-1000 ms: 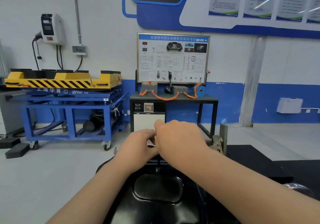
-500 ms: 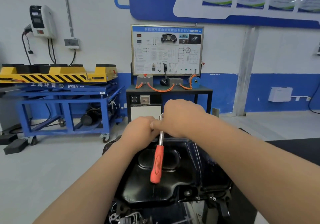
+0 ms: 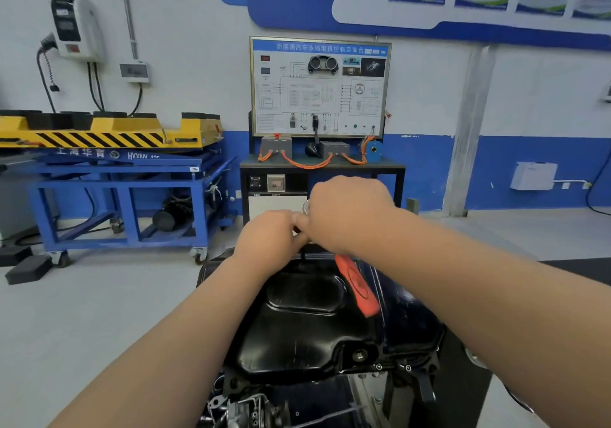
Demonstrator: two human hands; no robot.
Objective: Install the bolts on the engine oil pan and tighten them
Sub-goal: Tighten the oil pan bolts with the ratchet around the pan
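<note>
R hand (image 3: 350,216) is closed over the head of a ratchet wrench (image 3: 358,287) at the far edge of the black oil pan (image 3: 297,338), its orange handle angling back toward the near right; L hand (image 3: 269,237), fingers pinched together, touches it at the tool's head, prob. steadying the socket on a bolt that's hidden underneath. Step in hand looks like tightening a far-rim bolt, w/ pan seated on the engine, near centre. Next calls for sweeping the handle while keeping the socket square.
</note>
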